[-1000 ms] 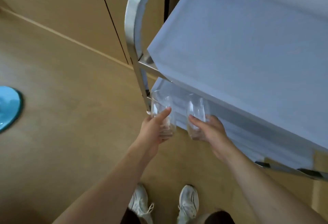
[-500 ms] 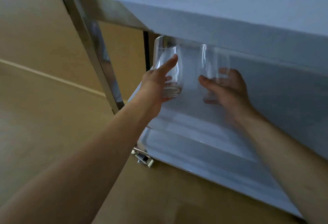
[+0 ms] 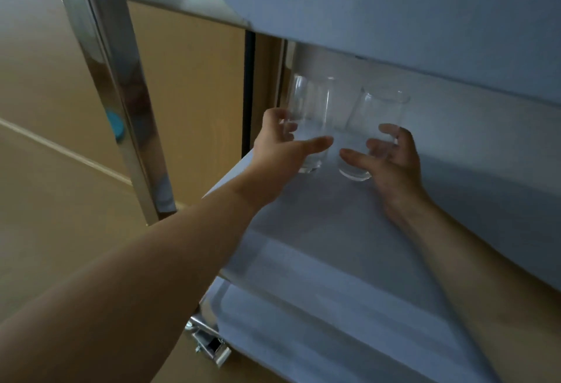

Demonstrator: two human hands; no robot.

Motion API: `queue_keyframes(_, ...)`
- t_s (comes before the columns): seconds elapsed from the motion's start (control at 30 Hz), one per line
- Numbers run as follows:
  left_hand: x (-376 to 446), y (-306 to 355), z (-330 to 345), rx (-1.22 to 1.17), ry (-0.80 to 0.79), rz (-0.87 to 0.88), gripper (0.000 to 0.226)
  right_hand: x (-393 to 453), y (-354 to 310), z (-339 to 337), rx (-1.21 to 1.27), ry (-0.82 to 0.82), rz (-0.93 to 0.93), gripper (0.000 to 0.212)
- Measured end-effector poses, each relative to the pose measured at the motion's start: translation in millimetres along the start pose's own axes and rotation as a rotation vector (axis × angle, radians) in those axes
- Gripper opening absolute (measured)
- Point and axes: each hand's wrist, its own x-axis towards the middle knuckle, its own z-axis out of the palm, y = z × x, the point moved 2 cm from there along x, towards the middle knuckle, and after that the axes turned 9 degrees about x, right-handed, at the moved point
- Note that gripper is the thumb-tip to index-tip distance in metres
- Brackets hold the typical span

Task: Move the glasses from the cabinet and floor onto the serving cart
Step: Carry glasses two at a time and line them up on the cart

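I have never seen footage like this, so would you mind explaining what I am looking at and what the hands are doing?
There is no machine here: a person wears a camera on the head, which looks forward and down at their own two bare arms. The left hand grips one clear glass, and the right hand holds a second glass, which is tilted. Both are reached into the middle shelf of a metal serving cart, under its top shelf. The left glass looks at or close to the shelf; I cannot tell whether either touches it. The shiny post is the cart's leg, and wooden floor lies left.

two glasses (image 3: 309, 121) side by side, middle shelf (image 3: 318, 231)
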Motion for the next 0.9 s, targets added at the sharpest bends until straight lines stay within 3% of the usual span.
queue_keyframes(0.17, 33, -10, 9, 0.263, 0.151, 0.160, 0.085, 44, 8, 13, -0.121, -0.050, -0.013, 0.091)
queue_keyframes(0.3, 49, -9, 16, 0.348, 0.169, 0.138, 0.089, 46, 21, 11, -0.224, -0.008, -0.059, 0.095)
queue_keyframes(0.43, 53, -8, 21, 0.371, 0.167, 0.107, 0.060, 48, 27, 10, -0.305, 0.108, -0.097, 0.085)
queue_keyframes(0.63, 50, -10, 26, 0.489, 0.081, 0.078, 0.055, 48, 30, 9, -0.378, 0.097, -0.116, 0.086)
queue_keyframes(0.9, 54, -13, 19, 0.611, 0.170, 0.109, 0.069, 48, 29, 14, -0.380, 0.065, -0.096, 0.088)
